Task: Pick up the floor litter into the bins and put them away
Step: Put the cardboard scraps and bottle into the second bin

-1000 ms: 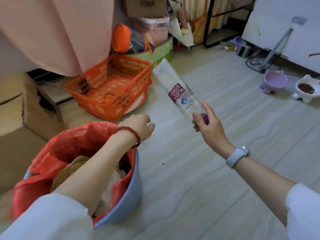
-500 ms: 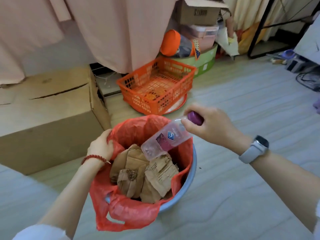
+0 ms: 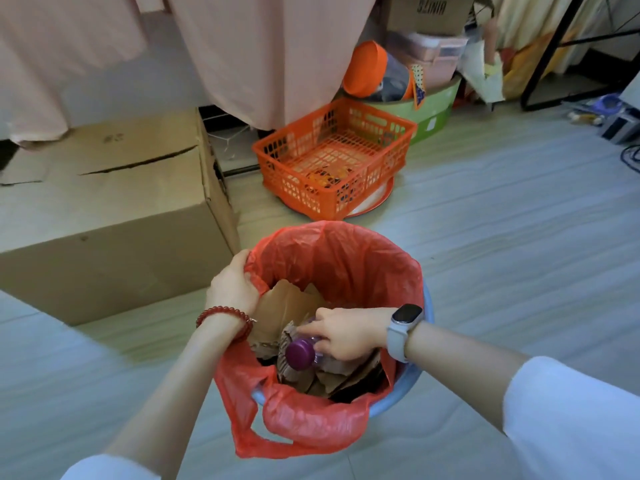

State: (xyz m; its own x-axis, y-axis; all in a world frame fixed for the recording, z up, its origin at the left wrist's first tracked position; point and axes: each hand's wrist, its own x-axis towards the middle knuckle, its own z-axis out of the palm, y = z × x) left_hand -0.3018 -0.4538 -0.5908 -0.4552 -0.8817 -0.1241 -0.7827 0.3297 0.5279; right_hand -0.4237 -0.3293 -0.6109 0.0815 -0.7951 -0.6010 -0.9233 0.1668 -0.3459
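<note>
A blue bin (image 3: 398,403) lined with a red plastic bag (image 3: 332,258) stands on the floor in front of me. Brown cardboard scraps (image 3: 287,303) fill it. A clear plastic bottle with a purple cap (image 3: 300,353) sits cap-up among the scraps, most of its body hidden. My right hand (image 3: 343,336) is inside the bin with fingers curled round the bottle's neck. My left hand (image 3: 232,285) grips the bag's edge at the bin's left rim.
A large cardboard box (image 3: 104,216) sits to the left of the bin. An orange plastic basket (image 3: 332,157) stands behind it, with a green tub (image 3: 429,105) of clutter further back. Pink curtains (image 3: 259,53) hang at the back. Pale wood floor (image 3: 502,237) stretches right.
My right hand has lowered the bottle from above the rim down into the bin, turning it cap-up among the cardboard. My left hand keeps hold of the bag's edge.
</note>
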